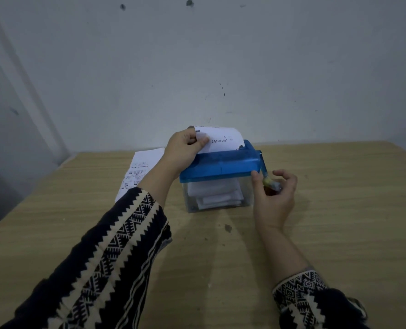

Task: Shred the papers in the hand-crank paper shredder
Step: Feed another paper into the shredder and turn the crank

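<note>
**Sheet in the slot, hand on the crank**

The shredder (221, 162) stands near the far middle of the table (339, 210), its blue top sitting on a clear bin (247, 193). White paper (215, 193) lies piled inside the bin, seen through its front wall. A sheet (223, 141) with handwriting on it stands up out of the slot in the blue top, and its upper edge curls back toward the wall.

The left hand (183, 150) pinches the sheet's left edge between thumb and fingers, just above the shredder's left end. On the shredder's right end the blue crank (265, 168) points downward. The right hand (274, 200) has its thumb and curled fingers loosely round the knob (269, 182) at the crank's lower end.

Left of the shredder, partly behind the left forearm, a stack of printed papers (140, 172) lies flat on the table. Both arms wear dark sleeves (116, 245) with a pale zigzag pattern. Behind the table rises a scuffed pale wall (221, 67).
</note>
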Tool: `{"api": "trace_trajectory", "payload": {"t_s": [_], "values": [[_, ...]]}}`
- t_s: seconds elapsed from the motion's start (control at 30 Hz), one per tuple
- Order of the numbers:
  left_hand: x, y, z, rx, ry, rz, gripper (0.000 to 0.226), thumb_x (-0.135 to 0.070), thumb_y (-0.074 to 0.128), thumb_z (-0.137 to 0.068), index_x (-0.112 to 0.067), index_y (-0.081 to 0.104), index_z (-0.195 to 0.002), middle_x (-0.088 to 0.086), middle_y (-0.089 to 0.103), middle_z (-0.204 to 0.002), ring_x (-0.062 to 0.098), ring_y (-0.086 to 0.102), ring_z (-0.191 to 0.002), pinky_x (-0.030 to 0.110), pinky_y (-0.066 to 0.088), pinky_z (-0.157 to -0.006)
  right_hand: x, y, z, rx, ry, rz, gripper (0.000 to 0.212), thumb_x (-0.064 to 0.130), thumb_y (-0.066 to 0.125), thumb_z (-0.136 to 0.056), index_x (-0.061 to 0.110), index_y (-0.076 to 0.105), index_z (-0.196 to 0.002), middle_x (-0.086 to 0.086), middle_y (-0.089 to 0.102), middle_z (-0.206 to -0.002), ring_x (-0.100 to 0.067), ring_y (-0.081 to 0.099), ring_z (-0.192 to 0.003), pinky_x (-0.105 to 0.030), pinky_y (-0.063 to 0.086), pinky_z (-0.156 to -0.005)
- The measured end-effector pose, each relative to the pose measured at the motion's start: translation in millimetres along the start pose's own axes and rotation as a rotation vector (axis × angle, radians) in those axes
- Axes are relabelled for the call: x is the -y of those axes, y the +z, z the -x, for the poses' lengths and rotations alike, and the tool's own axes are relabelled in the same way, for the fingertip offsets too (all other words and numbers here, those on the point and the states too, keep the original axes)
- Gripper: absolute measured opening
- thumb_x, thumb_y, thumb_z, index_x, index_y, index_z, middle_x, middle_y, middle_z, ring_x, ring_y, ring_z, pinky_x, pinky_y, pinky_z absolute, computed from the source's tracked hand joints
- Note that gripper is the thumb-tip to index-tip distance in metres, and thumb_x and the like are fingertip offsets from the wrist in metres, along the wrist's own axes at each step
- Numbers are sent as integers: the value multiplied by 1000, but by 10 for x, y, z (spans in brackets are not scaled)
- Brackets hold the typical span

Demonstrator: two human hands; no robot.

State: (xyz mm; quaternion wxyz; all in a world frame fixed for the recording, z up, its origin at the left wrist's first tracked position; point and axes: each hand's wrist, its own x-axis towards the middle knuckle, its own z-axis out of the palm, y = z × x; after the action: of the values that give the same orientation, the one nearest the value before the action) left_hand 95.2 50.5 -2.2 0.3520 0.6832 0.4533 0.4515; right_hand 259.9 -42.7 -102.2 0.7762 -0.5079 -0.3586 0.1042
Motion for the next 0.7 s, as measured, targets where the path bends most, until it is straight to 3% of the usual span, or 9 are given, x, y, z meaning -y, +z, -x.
{"api": "trace_trajectory", "payload": {"t_s": [0.1, 0.17, 0.3, 0.47, 0.6, 0.7], "values": [[16, -6, -1, -6, 13, 1, 19, -25, 59, -98, -10, 67, -107, -8, 67, -94, 4, 60, -82, 24, 52, -77, 25, 8, -26, -11, -78, -6, 34, 15, 78, -82, 32, 52, -97, 6, 53, -79, -5, 50, -67, -19, 47, -64], [18, -8, 2, -3, 15, 8, 15, -25, 60, -97, -15, 67, -106, -11, 67, -94, 3, 60, -84, 21, 52, -76, 37, 20, -34, -26, -153, 14, 35, 12, 74, -85, 33, 54, -105, 6, 50, -77, -6, 47, -68, -19, 46, -68], [30, -9, 3, 2, 12, 17, 13, -27, 60, -97, -17, 68, -102, -10, 68, -94, 3, 62, -84, 25, 53, -79, 48, 26, -19, 6, -279, 67, 36, 14, 52, -99, 3, 52, -133, -3, 61, -107, -6, 58, -95, -13, 47, -86], [15, -16, 24, 5, 5, 55, 9, -24, 63, -96, -18, 69, -93, -9, 68, -85, 0, 60, -71, 16, 52, -64, 41, 11, -238, 20, -366, 190, 32, 19, 45, -101, -7, 61, -113, -16, 59, -102, -7, 51, -91, -10, 42, -80], [-1, -30, 36, 4, -17, 72, 10, -22, 65, -94, -14, 71, -94, -7, 67, -80, -2, 59, -63, 14, 51, -57, 87, 15, -337, 124, -294, 100, 21, 20, 44, -102, 6, 59, -108, -3, 65, -100, -10, 61, -91, -18, 47, -79], [15, -45, 25, 15, -24, 63, 14, -24, 65, -94, -11, 72, -95, -5, 68, -83, 2, 60, -68, 16, 52, -63, 131, 25, -443, 169, -304, 90, 21, 28, 43, -101, 12, 57, -101, -5, 64, -91, -16, 61, -83, -17, 45, -74]]}}
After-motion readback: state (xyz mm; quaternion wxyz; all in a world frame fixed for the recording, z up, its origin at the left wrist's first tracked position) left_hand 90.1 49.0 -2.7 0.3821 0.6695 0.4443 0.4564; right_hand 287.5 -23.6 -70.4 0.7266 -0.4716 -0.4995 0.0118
